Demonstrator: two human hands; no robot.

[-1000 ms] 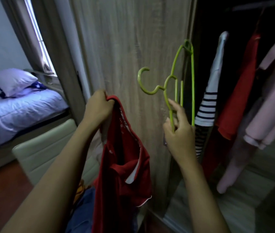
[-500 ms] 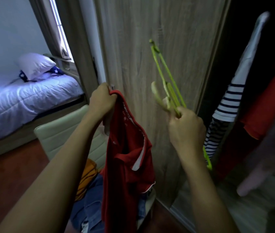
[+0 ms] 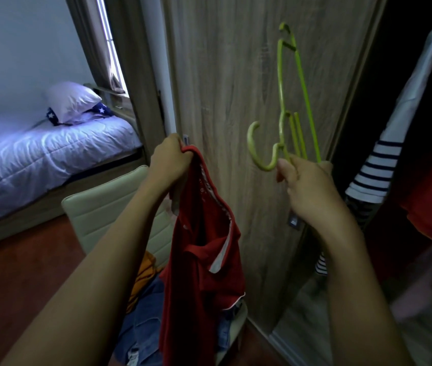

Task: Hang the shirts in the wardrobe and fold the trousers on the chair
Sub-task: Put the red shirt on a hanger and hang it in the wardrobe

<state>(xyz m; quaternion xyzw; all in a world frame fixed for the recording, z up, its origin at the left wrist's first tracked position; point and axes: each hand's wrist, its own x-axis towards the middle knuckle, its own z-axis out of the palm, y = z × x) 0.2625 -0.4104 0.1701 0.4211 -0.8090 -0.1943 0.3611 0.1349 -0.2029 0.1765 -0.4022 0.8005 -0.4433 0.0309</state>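
My left hand point(image 3: 168, 161) grips a red polo shirt point(image 3: 204, 257) by its top edge, and the shirt hangs down in front of the wardrobe door. My right hand point(image 3: 307, 188) holds a green plastic hanger point(image 3: 288, 107) near its hook, with the hanger's frame pointing up against the door. Below the shirt, blue jeans point(image 3: 140, 328) and an orange garment point(image 3: 143, 276) lie on the cream chair point(image 3: 109, 207).
The wooden wardrobe door point(image 3: 236, 75) stands straight ahead. To its right the open wardrobe holds a striped shirt point(image 3: 378, 165) and a red garment point(image 3: 431, 196). A bed point(image 3: 37, 151) with a pillow point(image 3: 72, 100) is at the left under a window.
My right hand turned the green hanger from edge-on to upright, hook to the left. The view shifted further left. The left hand keeps holding the red shirt.
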